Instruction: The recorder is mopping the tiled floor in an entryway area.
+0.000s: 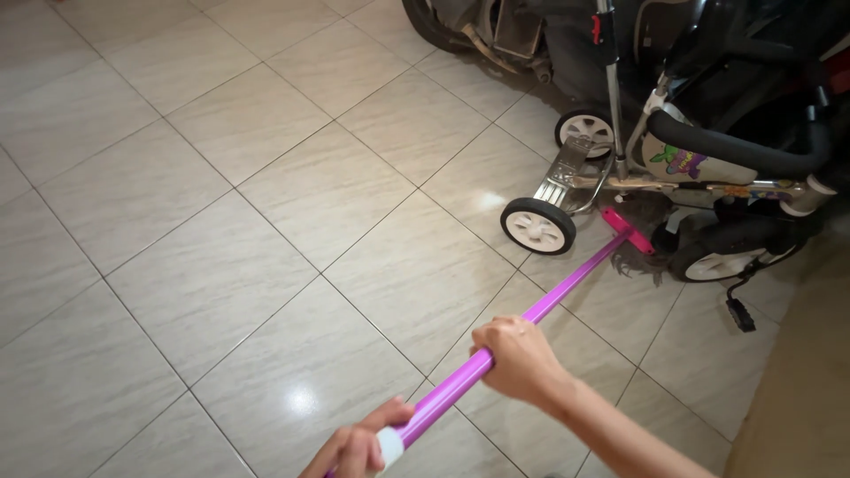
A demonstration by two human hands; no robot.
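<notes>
Clearly, both hands' fingers wrap the glossy purple broom (567, 285), its pink head under the tricycle (699, 168).

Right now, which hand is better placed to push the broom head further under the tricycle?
Probably the right hand: it grips the purple broom handle further forward; the left hand holds its end.

— Where does the broom (531, 312) lie?

— Slanting across the floor (221, 221), its head under the tricycle (699, 168) at the upper right, between the small wheel (537, 225) and the big wheel (722, 257).

— And the hands?

— Both on the handle. The left hand (354, 450) grips the near end at the bottom edge; the right hand (521, 357) grips further up, toward the tricycle.

— Behind the tricycle?

— A motorbike (496, 26), at the top edge.
</notes>
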